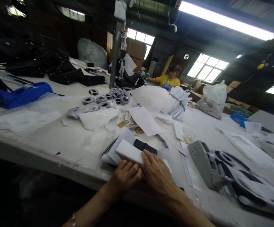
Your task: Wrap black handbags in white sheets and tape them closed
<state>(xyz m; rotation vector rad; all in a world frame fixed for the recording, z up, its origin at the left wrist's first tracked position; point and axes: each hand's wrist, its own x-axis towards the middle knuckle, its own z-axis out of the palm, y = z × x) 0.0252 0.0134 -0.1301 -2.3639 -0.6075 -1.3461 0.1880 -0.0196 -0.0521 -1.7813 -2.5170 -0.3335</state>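
Observation:
Both hands meet at the table's front edge over a white foam-like strip (128,151). My left hand (125,177) is closed, its curled fingers gripping the strip's near edge. Beside it my right hand (157,172) is closed over the strip's right end, fingertips pressed down and the thumb side touching the left hand. A black folded piece with a band across it (145,146) lies just behind the strip, by the right fingertips. Underneath are white sheets (125,138) and dark material, partly hidden by the hands.
Coiled grey straps or cords (101,99) lie behind, near loose paper (145,119). A grey tape dispenser (204,164) stands right; a blue one (25,94) stands left. Black bags (66,74) are heaped back left. A metal post (115,53) rises mid-table. A person in yellow (168,80) is beyond.

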